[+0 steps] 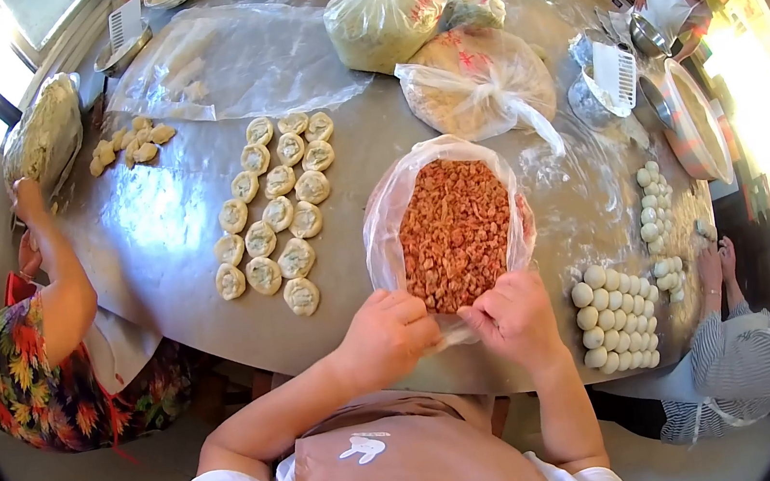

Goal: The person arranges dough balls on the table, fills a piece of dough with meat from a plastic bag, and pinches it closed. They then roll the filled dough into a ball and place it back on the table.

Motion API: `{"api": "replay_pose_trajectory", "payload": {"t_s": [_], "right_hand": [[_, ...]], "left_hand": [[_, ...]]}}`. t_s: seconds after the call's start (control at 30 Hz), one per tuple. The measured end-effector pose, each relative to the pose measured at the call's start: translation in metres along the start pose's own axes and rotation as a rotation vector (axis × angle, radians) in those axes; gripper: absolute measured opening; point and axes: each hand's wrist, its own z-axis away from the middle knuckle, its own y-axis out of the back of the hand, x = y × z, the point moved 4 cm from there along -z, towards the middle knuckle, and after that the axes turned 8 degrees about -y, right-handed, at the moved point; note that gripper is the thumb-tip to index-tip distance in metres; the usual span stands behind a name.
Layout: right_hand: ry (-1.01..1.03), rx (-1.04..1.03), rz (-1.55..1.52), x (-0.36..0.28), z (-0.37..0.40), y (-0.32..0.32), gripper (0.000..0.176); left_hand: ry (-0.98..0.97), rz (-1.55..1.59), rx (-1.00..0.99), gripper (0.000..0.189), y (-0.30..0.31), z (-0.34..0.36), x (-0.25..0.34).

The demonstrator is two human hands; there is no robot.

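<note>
A clear plastic bag stands open on the metal table in front of me, its rim spread wide. Reddish-brown crumbly filling fills it. My left hand is closed on the near left part of the bag's rim. On the near right part, my right hand pinches the same rim, thumb toward the filling. Between my hands a fold of the plastic hangs down by the table edge. To the left, rows of round pleated buns lie on the table.
White dough balls sit in rows at right, near a co-worker in a striped cap. Another person works at far left beside small dough pieces. Tied bags, a large tub and a scoop stand farther back.
</note>
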Motion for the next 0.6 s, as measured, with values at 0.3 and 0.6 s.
{"api": "replay_pose_trajectory", "payload": {"t_s": [0.3,0.6], "right_hand": [[-0.497,-0.128,-0.431,0.01,0.001,0.016,0.016],[-0.503,-0.018,0.06,0.023,-0.048,-0.016,0.014]], "left_hand": [[0.066,-0.045,-0.085,0.017,0.003,0.023,0.003],[0.006,-0.338,0.094,0.027,-0.016,0.018,0.011]]}}
